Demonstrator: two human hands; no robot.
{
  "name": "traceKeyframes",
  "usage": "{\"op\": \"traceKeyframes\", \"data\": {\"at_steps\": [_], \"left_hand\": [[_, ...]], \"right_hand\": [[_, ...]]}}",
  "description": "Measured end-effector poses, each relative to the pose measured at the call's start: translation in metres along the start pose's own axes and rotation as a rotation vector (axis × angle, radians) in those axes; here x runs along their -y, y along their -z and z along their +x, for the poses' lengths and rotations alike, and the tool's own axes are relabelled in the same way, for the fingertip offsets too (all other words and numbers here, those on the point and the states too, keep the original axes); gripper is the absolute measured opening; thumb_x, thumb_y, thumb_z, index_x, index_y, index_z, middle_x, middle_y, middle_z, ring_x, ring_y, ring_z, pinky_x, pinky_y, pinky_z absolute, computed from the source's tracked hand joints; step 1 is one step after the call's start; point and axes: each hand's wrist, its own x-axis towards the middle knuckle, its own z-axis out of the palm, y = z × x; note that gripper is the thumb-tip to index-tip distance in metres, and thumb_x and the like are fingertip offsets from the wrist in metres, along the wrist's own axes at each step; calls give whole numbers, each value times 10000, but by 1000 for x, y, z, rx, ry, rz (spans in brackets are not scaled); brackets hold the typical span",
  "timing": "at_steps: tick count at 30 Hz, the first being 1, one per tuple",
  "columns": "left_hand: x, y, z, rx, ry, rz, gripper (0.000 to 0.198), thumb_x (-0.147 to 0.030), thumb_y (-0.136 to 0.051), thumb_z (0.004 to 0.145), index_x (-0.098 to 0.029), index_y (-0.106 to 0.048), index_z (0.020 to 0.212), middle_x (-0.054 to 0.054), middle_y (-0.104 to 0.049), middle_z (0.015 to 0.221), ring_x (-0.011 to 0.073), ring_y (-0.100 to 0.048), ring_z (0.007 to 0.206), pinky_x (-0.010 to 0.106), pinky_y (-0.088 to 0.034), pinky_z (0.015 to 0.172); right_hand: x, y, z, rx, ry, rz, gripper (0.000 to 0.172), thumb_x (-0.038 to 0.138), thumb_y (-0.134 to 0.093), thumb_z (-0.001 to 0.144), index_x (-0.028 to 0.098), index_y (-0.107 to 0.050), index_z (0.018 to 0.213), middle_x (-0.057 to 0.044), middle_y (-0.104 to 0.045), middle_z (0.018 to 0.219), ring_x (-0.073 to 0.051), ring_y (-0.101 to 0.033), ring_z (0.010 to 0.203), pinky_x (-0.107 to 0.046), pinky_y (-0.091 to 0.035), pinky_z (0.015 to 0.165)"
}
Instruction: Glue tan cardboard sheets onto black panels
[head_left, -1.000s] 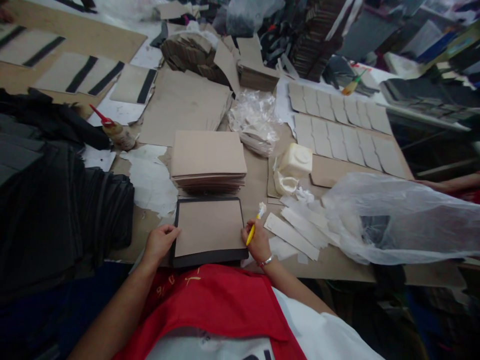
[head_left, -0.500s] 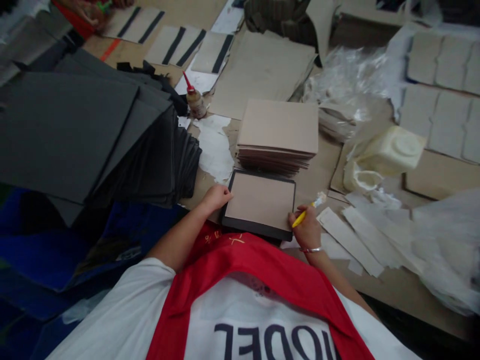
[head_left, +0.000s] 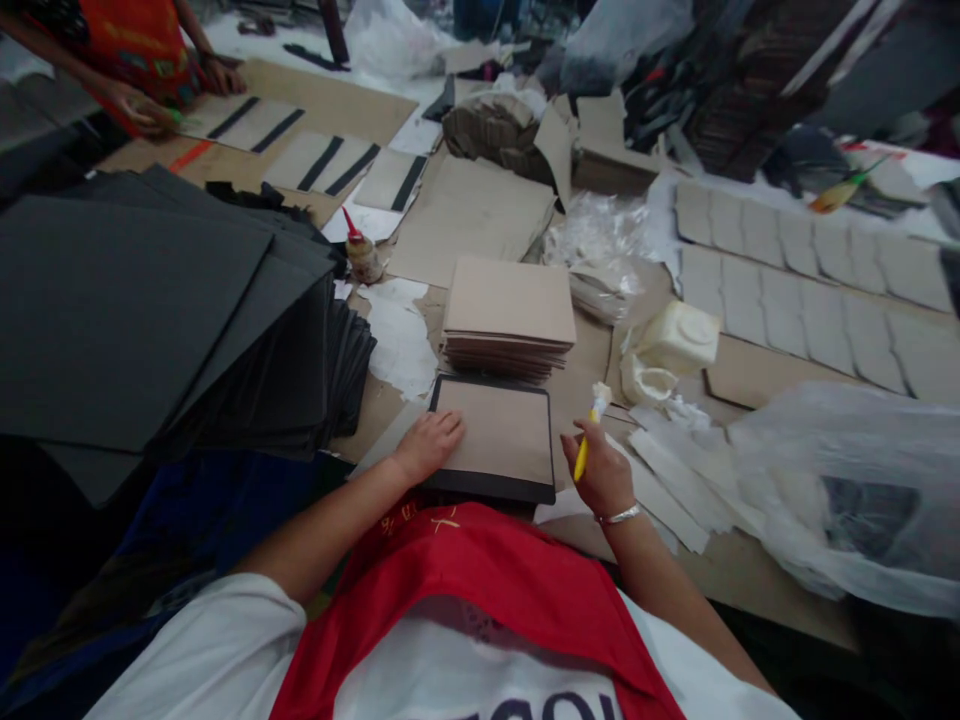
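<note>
Through the head camera I count one tan board (head_left: 506,430) on one black panel (head_left: 499,487) near the counter's (head_left: 780,595) front edge, one stack of tan boards (head_left: 511,300) just behind. My left hand (head_left: 427,447) rests on the board's left side, fingers released; my right hand's (head_left: 606,475) fingers grasp one yellow brush (head_left: 581,459), narrowly clear of the panel's right edge. Bare room lies between stack and one cream container (head_left: 684,336).

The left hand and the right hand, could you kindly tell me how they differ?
The left hand lies on the brown card, while the right hand is off it, to its right. The left hand holds nothing visible, whereas the right hand grips a yellow brush. The right hand has a bracelet at its wrist; the left shows none. Both are ungloved.
</note>
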Motion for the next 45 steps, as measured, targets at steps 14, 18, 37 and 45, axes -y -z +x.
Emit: {"op": "traceKeyframes", "data": {"at_steps": [14, 18, 37, 45], "left_hand": [[-29, -14, -4, -50, 134, -4, 387, -254, -488, 865, -79, -515, 1209, 209, -508, 1302, 279, -441, 1249, 418, -357, 1027], [-22, -12, -6, -88, 85, -71, 305, -272, -487, 861, -114, -576, 1106, 169, -557, 1246, 252, -489, 1187, 384, -374, 1015], [50, 8, -53, -64, 886, -294, 193, -346, -569, 677, -189, -498, 588, -18, -537, 578, 145, -530, 606, 223, -344, 548], [-3, 40, -32, 59, 219, -514, 193, -320, -515, 765, -168, -620, 822, 99, -594, 1176, 212, -557, 1052, 302, -416, 933]], "right_hand": [[90, -62, 78, 290, -286, 845, 207, 386, -566, 740, 179, -577, 739, 63, -527, 452, -63, -439, 326, -169, -337, 327], [35, -32, 74, 123, -385, 800, 226, 395, -586, 713, 170, -562, 701, 60, -515, 431, -61, -423, 308, -167, -328, 308], [83, -45, 50, 257, -360, 1058, 265, 442, -575, 742, 180, -552, 774, 43, -571, 513, -77, -504, 362, -186, -426, 360], [98, -73, 73, 262, -356, 989, 188, 357, -568, 764, 187, -543, 686, 35, -575, 490, -95, -524, 356, -192, -411, 336]]}}
